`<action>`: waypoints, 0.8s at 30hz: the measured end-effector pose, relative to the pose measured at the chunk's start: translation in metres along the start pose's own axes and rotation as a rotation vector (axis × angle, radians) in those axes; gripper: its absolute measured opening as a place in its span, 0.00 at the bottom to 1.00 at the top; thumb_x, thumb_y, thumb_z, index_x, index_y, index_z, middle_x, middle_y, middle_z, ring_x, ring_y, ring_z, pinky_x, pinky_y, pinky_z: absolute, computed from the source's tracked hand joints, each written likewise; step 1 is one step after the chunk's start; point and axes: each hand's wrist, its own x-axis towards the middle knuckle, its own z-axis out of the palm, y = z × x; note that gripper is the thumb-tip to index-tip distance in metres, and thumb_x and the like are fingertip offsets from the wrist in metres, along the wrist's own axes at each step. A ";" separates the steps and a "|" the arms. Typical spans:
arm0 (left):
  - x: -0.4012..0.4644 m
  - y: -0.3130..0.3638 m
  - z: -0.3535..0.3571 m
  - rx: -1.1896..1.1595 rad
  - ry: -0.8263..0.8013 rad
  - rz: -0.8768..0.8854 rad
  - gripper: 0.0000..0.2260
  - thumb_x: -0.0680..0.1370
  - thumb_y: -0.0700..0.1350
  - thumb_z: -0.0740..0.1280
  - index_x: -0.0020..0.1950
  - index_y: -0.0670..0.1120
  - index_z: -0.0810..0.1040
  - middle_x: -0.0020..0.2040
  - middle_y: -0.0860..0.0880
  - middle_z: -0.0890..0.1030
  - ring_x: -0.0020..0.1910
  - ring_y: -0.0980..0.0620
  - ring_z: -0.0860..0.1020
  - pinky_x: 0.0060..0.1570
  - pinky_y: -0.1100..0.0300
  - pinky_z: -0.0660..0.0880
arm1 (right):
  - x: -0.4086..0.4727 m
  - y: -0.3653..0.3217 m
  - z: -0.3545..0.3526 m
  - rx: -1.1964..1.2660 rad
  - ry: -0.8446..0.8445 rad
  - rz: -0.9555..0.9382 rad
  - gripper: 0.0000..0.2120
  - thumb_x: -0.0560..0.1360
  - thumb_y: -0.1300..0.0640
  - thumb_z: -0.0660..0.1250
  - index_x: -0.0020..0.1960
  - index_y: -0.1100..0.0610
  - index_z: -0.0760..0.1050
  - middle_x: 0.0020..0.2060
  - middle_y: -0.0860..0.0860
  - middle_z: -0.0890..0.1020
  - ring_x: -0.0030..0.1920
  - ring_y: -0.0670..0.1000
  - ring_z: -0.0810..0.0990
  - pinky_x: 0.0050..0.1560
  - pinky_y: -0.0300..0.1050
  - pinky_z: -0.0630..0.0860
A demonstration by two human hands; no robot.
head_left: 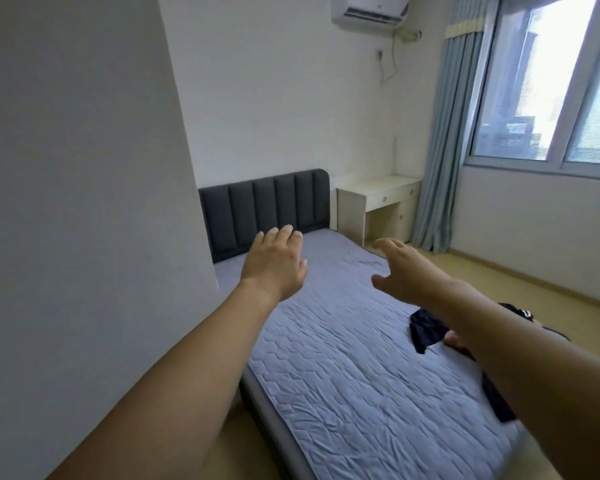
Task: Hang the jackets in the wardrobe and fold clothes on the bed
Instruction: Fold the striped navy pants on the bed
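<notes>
- Dark clothes (426, 332) lie at the bed's (343, 375) right side, partly hidden by the right forearm.
- Left hand (274, 268) and right hand (406, 271) hover above the bed — fingers spread, holding nothing.
- Best next: lower the right hand, lift one garment — spread it flat before folding.

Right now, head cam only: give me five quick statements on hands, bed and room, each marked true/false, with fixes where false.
1. Both hands are held out over the bed and hold nothing. True: the left hand and right hand are open, fingers spread.
2. Dark clothes lie on the bed near its right edge. True; the right forearm partly hides them.
3. The right hand grips the dark clothes. False: it is in the air, apart from them.
4. The headboard is white. False: it is dark grey and padded.
5. A pale desk stands between the headboard and the curtain. True.
</notes>
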 end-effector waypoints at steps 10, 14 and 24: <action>0.218 0.252 0.053 -0.153 -0.118 0.053 0.22 0.80 0.51 0.57 0.71 0.43 0.66 0.71 0.44 0.69 0.67 0.42 0.69 0.68 0.47 0.63 | 0.057 0.304 -0.075 0.029 -0.074 0.191 0.28 0.74 0.55 0.67 0.72 0.54 0.64 0.71 0.51 0.68 0.67 0.53 0.70 0.64 0.46 0.67; 0.276 0.337 0.091 -0.122 -0.214 0.034 0.23 0.80 0.51 0.56 0.73 0.44 0.64 0.72 0.44 0.67 0.69 0.43 0.68 0.71 0.46 0.58 | 0.084 0.428 -0.079 0.057 -0.115 0.218 0.27 0.74 0.55 0.66 0.72 0.55 0.65 0.71 0.52 0.67 0.67 0.53 0.70 0.65 0.46 0.68; 0.423 0.422 0.195 -0.236 -0.416 -0.193 0.22 0.80 0.53 0.56 0.72 0.46 0.64 0.71 0.45 0.68 0.66 0.43 0.70 0.62 0.50 0.68 | 0.209 0.664 -0.056 0.088 -0.286 0.261 0.27 0.74 0.56 0.64 0.72 0.57 0.65 0.71 0.54 0.67 0.70 0.53 0.66 0.69 0.47 0.64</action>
